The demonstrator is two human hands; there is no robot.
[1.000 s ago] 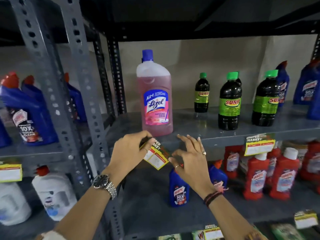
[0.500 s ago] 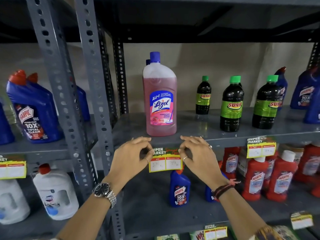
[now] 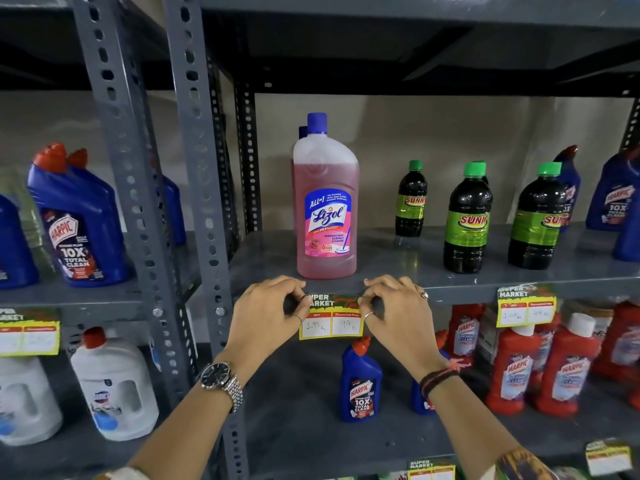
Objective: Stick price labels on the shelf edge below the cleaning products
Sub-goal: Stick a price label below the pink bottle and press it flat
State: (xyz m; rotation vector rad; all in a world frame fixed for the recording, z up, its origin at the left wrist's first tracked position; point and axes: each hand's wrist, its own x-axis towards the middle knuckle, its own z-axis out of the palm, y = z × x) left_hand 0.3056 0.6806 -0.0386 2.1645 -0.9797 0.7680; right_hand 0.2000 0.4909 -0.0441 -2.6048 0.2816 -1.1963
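A yellow and green price label [image 3: 331, 320] with two white price boxes lies level against the grey shelf edge [image 3: 460, 291], directly below the pink Lizol bottle [image 3: 325, 206]. My left hand [image 3: 266, 313] pinches the label's upper left corner. My right hand [image 3: 394, 310] pinches its upper right corner. Both hands press the top strip onto the edge, hiding part of the print. A second label [image 3: 525, 306] hangs on the same edge further right, below the dark Sunny bottles [image 3: 467, 220].
Perforated grey uprights [image 3: 197, 188] stand left of my hands. Blue Harpic bottles [image 3: 78, 220] fill the left bay, with white jugs [image 3: 114, 382] below. Red Harpic bottles [image 3: 516, 368] and a blue one [image 3: 360, 379] stand on the lower shelf. More labels [image 3: 29, 336] hang on other edges.
The label was tilted and held in my left hand alone. It now sits level on the shelf edge with both hands gripping its top corners. The view shifted slightly closer.
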